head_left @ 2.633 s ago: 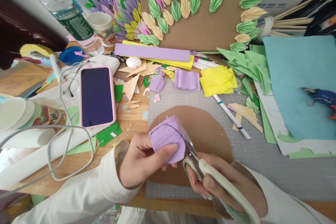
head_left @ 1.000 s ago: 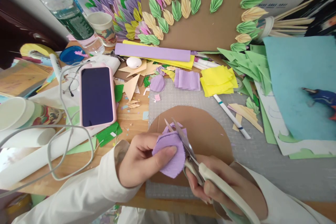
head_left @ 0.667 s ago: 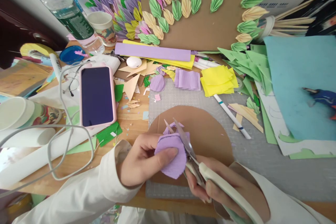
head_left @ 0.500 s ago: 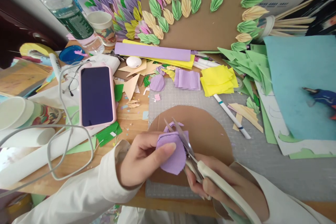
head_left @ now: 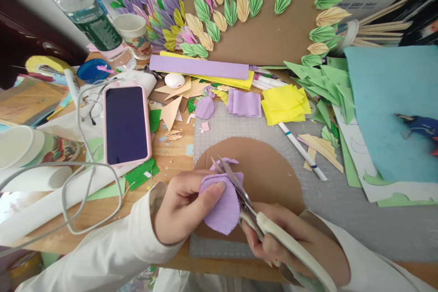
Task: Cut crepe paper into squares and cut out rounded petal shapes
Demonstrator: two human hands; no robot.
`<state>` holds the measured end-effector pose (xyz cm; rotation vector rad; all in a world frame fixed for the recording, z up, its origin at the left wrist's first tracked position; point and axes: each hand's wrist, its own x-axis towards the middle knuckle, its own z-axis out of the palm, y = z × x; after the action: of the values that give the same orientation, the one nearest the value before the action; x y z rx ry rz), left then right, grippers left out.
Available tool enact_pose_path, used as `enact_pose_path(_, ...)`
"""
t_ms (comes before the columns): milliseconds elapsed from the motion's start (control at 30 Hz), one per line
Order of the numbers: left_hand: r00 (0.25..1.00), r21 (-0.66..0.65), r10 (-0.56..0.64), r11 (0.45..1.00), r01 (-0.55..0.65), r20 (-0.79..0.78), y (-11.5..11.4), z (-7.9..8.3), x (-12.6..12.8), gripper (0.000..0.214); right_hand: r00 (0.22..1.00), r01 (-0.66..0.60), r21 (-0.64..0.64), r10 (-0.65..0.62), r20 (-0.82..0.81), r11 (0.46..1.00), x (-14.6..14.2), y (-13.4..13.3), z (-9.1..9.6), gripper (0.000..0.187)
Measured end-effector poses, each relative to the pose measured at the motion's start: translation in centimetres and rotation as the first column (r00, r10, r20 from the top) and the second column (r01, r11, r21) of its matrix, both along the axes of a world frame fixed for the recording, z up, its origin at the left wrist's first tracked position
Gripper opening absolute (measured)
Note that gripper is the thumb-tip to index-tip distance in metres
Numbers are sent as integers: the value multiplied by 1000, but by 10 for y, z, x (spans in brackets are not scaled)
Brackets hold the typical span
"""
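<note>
My left hand [head_left: 183, 210] pinches a rounded piece of purple crepe paper [head_left: 222, 210] between thumb and fingers, above a brown cardboard circle [head_left: 270, 173]. My right hand [head_left: 284, 244] grips white-handled scissors [head_left: 263, 223]. Their blades point up and left, slightly apart, at the paper's upper right edge. A small purple offcut [head_left: 226, 162] lies on the cardboard just beyond the blade tips.
A pink-cased phone [head_left: 126, 123] lies to the left beside a white cable [head_left: 85, 178]. Purple squares [head_left: 243, 102], yellow squares [head_left: 284, 105], a marker [head_left: 301, 150] and green folded leaves [head_left: 325, 82] crowd the grey cutting mat [head_left: 342, 200]. A water bottle [head_left: 85, 13] and paper cup [head_left: 135, 36] stand behind.
The scissors have cut along the purple paper's edge while my left hand turned the piece. A trimmed strip has come away, and the piece is rounder than before.
</note>
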<state>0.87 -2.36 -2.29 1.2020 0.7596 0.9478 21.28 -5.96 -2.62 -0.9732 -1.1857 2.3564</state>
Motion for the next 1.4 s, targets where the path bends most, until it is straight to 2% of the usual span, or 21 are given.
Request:
enact_pose_path(167, 999, -102, 49, 994, -47, 17, -1, -1, 1, 40, 1000, -5, 19, 5, -15, 1000, 1, 1, 0, 53)
enact_pose_path(400, 997, -176, 77, 982, -73, 14, -1, -3, 2, 24, 998, 63, 40, -63, 20, 997, -4, 4, 2, 54)
enact_pose_path(500, 984, -212, 178, 961, -177, -13, 2, -3, 3, 23, 996, 87, 13, -87, 16, 996, -5, 5, 4, 54)
enact_pose_path(567, 966, -238, 255, 941, -240, 33, 3, -2, 3, 20, 996, 79, 24, -80, 37, 997, -5, 4, 4, 54)
enact_pose_path(633, 952, -261, 288, 931, -254, 100, 4, -1, 4, 19, 996, 65, 50, -68, 59, 997, -5, 3, 4, 54)
enact_pose_path(833, 973, -293, 202, 942, -163, 108, 3, -3, 5, 10, 996, 60, 39, -63, 69, 997, -8, 2, 3, 54)
enact_pose_path(1133, 979, -304, 203, 933, -190, 10, 1, 1, 4, 16, 994, -58, 133, 45, 98, 990, 3, 6, 5, 58)
enact_pose_path(1400, 982, -255, 182, 949, -187, -45, 0, 0, 2, 13, 994, -43, 113, 31, 105, 993, 4, 7, 3, 57)
